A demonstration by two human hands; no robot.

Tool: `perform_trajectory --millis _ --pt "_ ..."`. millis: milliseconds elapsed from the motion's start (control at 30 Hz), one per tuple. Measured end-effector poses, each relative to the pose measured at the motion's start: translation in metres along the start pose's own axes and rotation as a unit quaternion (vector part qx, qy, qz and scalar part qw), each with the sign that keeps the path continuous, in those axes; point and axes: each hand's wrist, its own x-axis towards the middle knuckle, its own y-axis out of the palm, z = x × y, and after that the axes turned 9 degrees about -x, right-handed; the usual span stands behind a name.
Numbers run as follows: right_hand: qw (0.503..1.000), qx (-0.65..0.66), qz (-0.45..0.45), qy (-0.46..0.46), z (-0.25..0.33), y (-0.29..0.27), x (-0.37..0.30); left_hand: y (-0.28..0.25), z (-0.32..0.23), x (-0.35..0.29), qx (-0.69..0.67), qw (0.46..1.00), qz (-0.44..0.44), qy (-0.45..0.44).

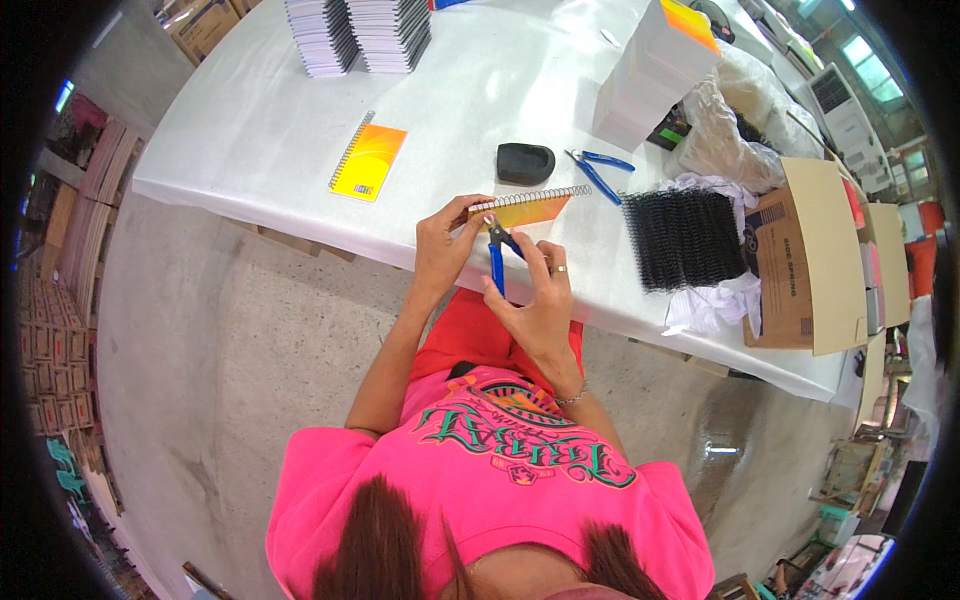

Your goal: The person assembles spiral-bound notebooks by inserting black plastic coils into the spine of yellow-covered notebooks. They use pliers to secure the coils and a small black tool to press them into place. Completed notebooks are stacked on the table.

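Observation:
My left hand (445, 245) grips the left end of a spiral notebook (525, 212) with an orange-yellow cover, held at the table's near edge. A wire coil runs along its upper side and sticks out past the right end. Blue-handled cutting pliers (497, 255) are in my right hand (543, 305), their jaws at the coil's left end beside my left fingertips. Whether the jaws touch the wire I cannot tell. Just beyond the notebook sits a black, rounded holder (525, 163). A second pair of blue-handled pliers (600, 172) lies to its right.
Another yellow-orange spiral notebook (369, 162) lies on the white-covered table (240, 140). Stacks of bound notebooks (360, 35) stand at the back left, a tall paper stack (650, 75) at the back right. Black coils (685, 238) lie beside an open cardboard box (785, 265).

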Motion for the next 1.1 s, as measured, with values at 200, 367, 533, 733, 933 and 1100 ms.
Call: perform_trajectory --millis 200,367,533,733,933,1100 --pt "1.000 -0.006 0.012 0.000 0.003 0.006 -0.004 0.001 -0.005 -0.003 0.021 1.000 -0.004 -0.016" --pt "1.000 -0.012 0.016 -0.001 0.003 0.008 -0.004 0.001 -0.003 -0.007 0.025 1.000 -0.008 -0.005" --pt "1.000 0.001 0.023 0.001 0.004 0.008 -0.005 0.001 -0.002 -0.010 0.029 0.999 -0.012 -0.012" --pt "0.997 0.040 0.071 0.018 0.005 0.003 -0.004 0.002 -0.003 -0.012 0.063 0.998 -0.012 0.001" --pt "0.642 0.616 0.342 0.301 -0.006 -0.022 0.022 0.007 0.000 -0.017 0.098 0.994 -0.035 0.023" --pt "0.936 0.198 0.281 0.073 -0.036 -0.038 0.028 -0.019 -0.022 -0.005 0.108 0.994 -0.004 0.013"
